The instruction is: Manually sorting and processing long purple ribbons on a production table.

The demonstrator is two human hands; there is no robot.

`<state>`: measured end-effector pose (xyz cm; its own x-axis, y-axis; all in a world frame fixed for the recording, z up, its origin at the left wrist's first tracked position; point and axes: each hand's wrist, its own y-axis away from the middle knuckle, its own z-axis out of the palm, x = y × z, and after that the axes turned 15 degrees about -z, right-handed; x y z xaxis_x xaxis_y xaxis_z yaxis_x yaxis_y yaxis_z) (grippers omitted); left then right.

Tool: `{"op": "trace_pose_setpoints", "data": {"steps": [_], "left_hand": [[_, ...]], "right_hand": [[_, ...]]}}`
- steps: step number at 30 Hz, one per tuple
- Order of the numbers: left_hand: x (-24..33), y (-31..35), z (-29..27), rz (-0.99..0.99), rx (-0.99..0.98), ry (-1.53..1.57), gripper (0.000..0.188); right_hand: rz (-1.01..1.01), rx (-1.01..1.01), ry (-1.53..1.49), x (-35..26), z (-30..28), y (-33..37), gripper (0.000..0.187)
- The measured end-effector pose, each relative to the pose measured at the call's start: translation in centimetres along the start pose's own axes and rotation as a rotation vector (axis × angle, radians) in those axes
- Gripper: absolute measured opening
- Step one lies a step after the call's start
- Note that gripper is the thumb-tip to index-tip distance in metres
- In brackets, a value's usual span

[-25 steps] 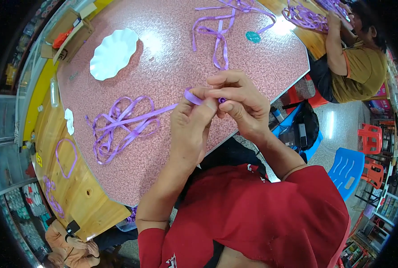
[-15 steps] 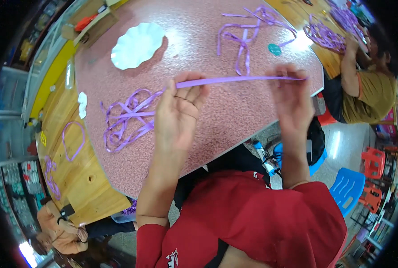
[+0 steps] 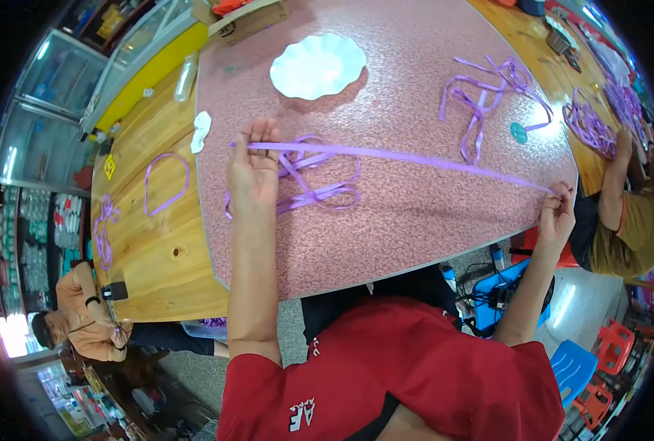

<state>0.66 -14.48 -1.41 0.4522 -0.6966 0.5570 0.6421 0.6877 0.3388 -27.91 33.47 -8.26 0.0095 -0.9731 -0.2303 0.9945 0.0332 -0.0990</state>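
Purple ribbon (image 3: 386, 153) stretches in a nearly straight line between the two hands of a worker in a red shirt (image 3: 415, 360), above a pink speckled desk (image 3: 386, 246). At its far end, the right hand (image 3: 557, 209) has its grip closed on the strip, pinched at the fingertips near the desk's right edge. On the opposite side, the left hand (image 3: 255, 173) is turned palm up with the strip running across its fingers; whether the thumb clamps it there cannot be made out. Loose purple loops (image 3: 314, 197) lie on the desktop just beside the left hand, partly beneath the taut length. Farther back sit a white scalloped dish (image 3: 317, 66) and, toward the right, a second purple tangle (image 3: 481, 99) near a round teal disc (image 3: 519, 133). A crumpled white scrap (image 3: 201, 132) rests at the desk's left edge. On the adjoining wooden desk (image 3: 151, 253), a single purple ring of ribbon (image 3: 148, 192) lies flat. A person in orange (image 3: 84, 316) sits at lower left, while another in olive (image 3: 632, 231) reaches toward a purple pile (image 3: 590, 128) at right.
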Motion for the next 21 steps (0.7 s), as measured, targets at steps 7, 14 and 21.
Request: {"op": "trace_pose_setpoints", "data": {"steps": [7,14,21], "left_hand": [[-4.8,7.2,6.4,0.061,-0.192,-0.98,0.032],[-7.0,10.2,8.3,0.209,-0.401,-1.369,0.022],[-7.0,10.2,8.1,0.408,-0.445,-1.513,0.017]], "right_hand": [[-0.135,-0.268,1.137,9.6,11.9,7.3,0.022],[-0.078,-1.21,1.105,18.2,18.5,13.1,0.018],[-0.075,-1.202,1.079,18.8,18.2,13.4,0.016]]}}
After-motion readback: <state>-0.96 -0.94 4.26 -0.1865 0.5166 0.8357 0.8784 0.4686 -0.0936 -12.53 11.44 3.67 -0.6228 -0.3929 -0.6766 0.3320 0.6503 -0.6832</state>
